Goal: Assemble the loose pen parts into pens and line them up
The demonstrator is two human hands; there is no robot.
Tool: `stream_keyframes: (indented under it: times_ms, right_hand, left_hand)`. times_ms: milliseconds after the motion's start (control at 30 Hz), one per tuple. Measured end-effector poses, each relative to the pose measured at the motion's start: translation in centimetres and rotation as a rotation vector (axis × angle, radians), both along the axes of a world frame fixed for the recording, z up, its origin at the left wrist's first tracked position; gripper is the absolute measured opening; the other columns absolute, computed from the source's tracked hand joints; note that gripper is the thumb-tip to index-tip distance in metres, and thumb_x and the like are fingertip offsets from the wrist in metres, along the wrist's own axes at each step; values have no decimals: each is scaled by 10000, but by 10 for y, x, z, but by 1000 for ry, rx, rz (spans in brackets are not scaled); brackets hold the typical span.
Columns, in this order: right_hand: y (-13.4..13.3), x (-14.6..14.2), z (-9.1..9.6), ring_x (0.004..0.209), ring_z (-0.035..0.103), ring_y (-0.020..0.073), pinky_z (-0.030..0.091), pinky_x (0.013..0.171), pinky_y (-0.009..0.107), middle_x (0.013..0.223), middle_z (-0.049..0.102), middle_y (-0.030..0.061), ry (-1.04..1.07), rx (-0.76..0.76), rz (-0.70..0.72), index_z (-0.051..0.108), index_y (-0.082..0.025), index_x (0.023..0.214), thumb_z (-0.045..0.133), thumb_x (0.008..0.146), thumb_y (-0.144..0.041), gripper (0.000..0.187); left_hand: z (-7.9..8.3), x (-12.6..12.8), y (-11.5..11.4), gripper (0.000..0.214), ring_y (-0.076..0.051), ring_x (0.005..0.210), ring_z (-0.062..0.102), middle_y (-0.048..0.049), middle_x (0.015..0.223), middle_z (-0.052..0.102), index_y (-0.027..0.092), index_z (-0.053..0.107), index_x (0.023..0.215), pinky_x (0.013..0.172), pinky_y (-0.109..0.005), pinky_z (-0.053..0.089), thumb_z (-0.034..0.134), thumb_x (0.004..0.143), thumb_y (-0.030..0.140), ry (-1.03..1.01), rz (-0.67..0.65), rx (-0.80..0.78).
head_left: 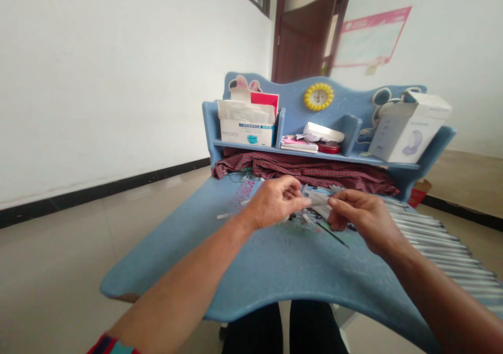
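Note:
My left hand (275, 201) is closed in a pinch above the middle of the blue desk (275, 270). Facing it, my right hand (359, 215) also has its thumb and fingers pressed together. A pale, thin, partly see-through piece (320, 201) shows between the two sets of fingertips; blur hides its kind. Beneath and around the fingers lies a heap of small clear and dark parts, with a thin dark stick (333, 234) pointing toward me. A long row of pale, slim, pen-like sticks (440, 244) lies beside my right forearm.
Behind the hands, a rolled red checked cloth (306, 168) lies under the desk's shelf. The shelf holds a mask box (247, 133), a stack of papers (299, 145), a round red tin (328, 148) and a white carton (408, 129). A short clear tube (223, 216) lies left.

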State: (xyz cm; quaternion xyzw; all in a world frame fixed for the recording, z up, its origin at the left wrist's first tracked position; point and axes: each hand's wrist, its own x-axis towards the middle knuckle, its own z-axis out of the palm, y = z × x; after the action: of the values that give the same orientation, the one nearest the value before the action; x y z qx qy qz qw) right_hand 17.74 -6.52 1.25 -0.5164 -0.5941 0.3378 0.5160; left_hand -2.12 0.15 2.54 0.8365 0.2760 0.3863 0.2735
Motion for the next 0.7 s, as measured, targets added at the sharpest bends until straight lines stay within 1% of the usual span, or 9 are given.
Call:
stream_keyframes:
  times_ms: [33, 100, 133, 167, 233, 300, 400, 567, 700]
  right_hand:
    - [3, 4, 1, 443, 567, 120, 441, 421, 220, 543, 643, 35, 42, 9, -25, 597, -147, 676, 671, 698, -456, 319]
    - [8, 12, 1, 442, 576, 122, 437, 407, 214, 565, 657, 40, 132, 5, -61, 593, -147, 680, 705, 661, -425, 301]
    - [11, 16, -1, 437, 577, 123, 432, 399, 212, 568, 660, 40, 179, -5, -74, 588, -148, 682, 720, 643, -411, 297]
    - [13, 19, -4, 432, 575, 124, 428, 392, 211, 567, 661, 38, 224, -19, -84, 583, -150, 687, 731, 627, -399, 296]
    - [16, 24, -13, 423, 574, 124, 428, 392, 212, 563, 661, 32, 296, -53, -94, 576, -152, 697, 744, 609, -379, 296]
    - [18, 28, -21, 418, 572, 121, 431, 399, 213, 564, 663, 29, 330, -78, -94, 573, -152, 706, 747, 610, -364, 291]
    - [17, 33, -27, 417, 570, 118, 425, 395, 213, 575, 665, 33, 327, -72, -107, 577, -148, 717, 742, 619, -357, 284]
    - [15, 36, -21, 405, 557, 118, 421, 381, 212, 552, 656, 38, 303, -33, -165, 578, -147, 701, 738, 607, -359, 282]
    - [13, 35, -18, 405, 558, 119, 415, 371, 206, 540, 651, 37, 290, -16, -180, 577, -150, 684, 734, 602, -369, 281]
  left_hand:
    - [3, -7, 8, 240, -115, 653, 564, -11, 723, 614, 135, 581, 832, 612, -207, 429, 603, 738, 355, -28, 94, 2]
    - [7, -20, 25, 209, -109, 573, 532, 5, 612, 577, 134, 594, 746, 545, -201, 391, 560, 762, 340, 24, 275, 14]
    - [7, -25, 32, 193, -109, 550, 520, 9, 577, 563, 134, 600, 713, 524, -201, 371, 559, 755, 318, 82, 340, 17]
    - [6, -29, 37, 173, -111, 545, 516, 10, 562, 559, 135, 608, 689, 517, -201, 359, 566, 742, 294, 154, 370, 18]
    - [0, -30, 43, 153, -115, 543, 514, 9, 543, 558, 141, 610, 622, 508, -202, 339, 585, 710, 263, 310, 380, 19]
    - [-8, -25, 42, 156, -123, 550, 523, 6, 541, 562, 148, 610, 591, 505, -206, 328, 589, 702, 256, 451, 352, 31]
    - [-18, -10, 31, 154, -143, 581, 553, -7, 578, 584, 161, 635, 650, 524, -221, 342, 560, 735, 265, 598, 318, 89]
    - [-27, 10, 13, 192, -219, 765, 612, -83, 830, 638, 166, 669, 808, 652, -293, 435, 528, 783, 294, 773, 311, 301]
    - [-27, 15, 9, 202, -240, 824, 619, -101, 853, 633, 164, 679, 837, 715, -327, 465, 508, 802, 266, 894, 322, 306]
